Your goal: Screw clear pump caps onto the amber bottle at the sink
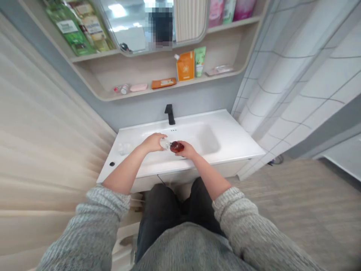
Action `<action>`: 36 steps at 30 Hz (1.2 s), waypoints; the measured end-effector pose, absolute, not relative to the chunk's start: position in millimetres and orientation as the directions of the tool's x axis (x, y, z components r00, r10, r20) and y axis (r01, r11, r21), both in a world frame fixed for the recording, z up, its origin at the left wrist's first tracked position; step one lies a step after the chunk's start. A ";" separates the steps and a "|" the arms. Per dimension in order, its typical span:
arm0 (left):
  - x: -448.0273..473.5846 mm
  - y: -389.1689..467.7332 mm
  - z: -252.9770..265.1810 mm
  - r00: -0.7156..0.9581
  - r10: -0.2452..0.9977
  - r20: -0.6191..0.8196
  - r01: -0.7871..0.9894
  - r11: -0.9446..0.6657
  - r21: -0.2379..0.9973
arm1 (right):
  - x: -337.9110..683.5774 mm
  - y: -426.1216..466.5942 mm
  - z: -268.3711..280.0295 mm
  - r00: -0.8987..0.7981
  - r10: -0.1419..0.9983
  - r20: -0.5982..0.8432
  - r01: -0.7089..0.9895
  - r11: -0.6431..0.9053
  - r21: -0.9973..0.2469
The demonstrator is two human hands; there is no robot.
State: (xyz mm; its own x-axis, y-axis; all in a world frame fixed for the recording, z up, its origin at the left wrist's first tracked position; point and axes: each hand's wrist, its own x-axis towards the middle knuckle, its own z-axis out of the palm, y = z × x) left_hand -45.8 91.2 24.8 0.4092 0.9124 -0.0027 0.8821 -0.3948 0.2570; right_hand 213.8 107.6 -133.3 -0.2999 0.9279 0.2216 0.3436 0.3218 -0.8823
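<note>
Over the white sink (197,126), both of my hands are close together. My left hand (153,142) is closed round a small clear container (165,144), whose exact kind is hard to make out. In my right hand (187,149) is a small brown bottle (176,146), tilted on its side with its neck pointing left. The bottle's neck meets or nearly meets the clear container's opening; I cannot tell whether they touch. On the counter left of my left wrist sit several small clear containers (124,148), pale against the white surface.
A black faucet (170,114) rises behind the basin. Above it, a shelf (135,94) holds an orange pouch (185,66), a green tube (200,62) and an orange packet (164,83). A black round cap (112,164) lies at the counter's left. A curtain (42,131) hangs at the left.
</note>
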 end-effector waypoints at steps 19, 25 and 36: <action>-44.7 91.7 28.5 0.433 0.901 -0.034 0.892 -0.423 0.156 | 213.7 105.5 -128.7 -0.314 0.924 0.219 0.319 0.320 -0.892; -42.8 90.3 31.3 0.430 0.902 -0.047 0.897 -0.420 0.136 | 213.8 104.9 -127.7 -0.312 0.924 0.222 0.347 0.328 -0.879; -44.2 92.7 30.6 0.457 0.889 -0.035 0.887 -0.453 0.088 | 213.3 105.2 -127.2 -0.309 0.928 0.208 0.362 0.316 -0.877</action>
